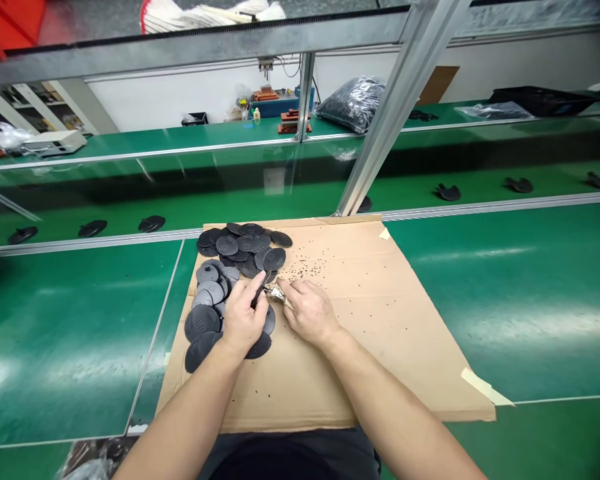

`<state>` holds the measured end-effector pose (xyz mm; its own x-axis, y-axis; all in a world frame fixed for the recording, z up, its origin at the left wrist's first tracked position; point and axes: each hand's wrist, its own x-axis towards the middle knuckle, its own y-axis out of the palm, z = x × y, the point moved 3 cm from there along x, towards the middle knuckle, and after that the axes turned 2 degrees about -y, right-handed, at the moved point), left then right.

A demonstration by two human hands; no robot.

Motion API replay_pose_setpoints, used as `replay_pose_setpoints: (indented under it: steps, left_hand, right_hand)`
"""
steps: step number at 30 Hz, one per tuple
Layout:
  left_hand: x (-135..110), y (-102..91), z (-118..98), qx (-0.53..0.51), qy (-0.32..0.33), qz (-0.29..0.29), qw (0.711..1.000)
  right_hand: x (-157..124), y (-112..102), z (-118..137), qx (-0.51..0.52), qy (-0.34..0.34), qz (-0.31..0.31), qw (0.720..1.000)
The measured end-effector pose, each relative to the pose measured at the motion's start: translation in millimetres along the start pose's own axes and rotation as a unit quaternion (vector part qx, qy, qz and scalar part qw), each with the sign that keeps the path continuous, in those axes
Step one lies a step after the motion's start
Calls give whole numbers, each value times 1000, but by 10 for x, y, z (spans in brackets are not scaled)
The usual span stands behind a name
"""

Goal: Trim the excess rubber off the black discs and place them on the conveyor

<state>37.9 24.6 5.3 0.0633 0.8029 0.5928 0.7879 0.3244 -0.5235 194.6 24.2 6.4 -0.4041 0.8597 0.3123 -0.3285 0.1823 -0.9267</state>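
Observation:
My left hand [244, 315] grips a thin black disc [261, 291] tilted nearly edge-on between thumb and fingers. Closed around a small metal cutting tool, apparently nippers [278, 295], my right hand [310, 312] keeps the tool's tip close to the disc's edge. Whether the tip touches the disc I cannot tell. Beyond my left hand a pile of black discs [250, 243] lies at the back left of a cardboard sheet [380, 333]. More grey-black discs [203, 321] overlap beside and partly under that hand. Tiny black scraps [305, 267] are scattered ahead of my right hand.
The cardboard lies on a green bench [530, 280], taped at its right corner [486, 387]. Behind it runs a green conveyor belt [230, 200] carrying spaced black parts [151, 223]. A slanted metal post [390, 100] rises past the cardboard's far edge. A plastic bag [353, 103] stands farther back.

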Motion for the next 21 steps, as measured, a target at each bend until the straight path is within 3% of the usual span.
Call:
replay_pose_setpoints:
  steps: [6, 21]
  left_hand:
    - [-14, 21, 20, -8, 5, 1, 1000]
    - [-37, 35, 20, 29, 40, 12, 999]
  right_hand:
    - [0, 10, 3, -12, 13, 40, 999]
    - [10, -36, 63, -51, 32, 69, 996]
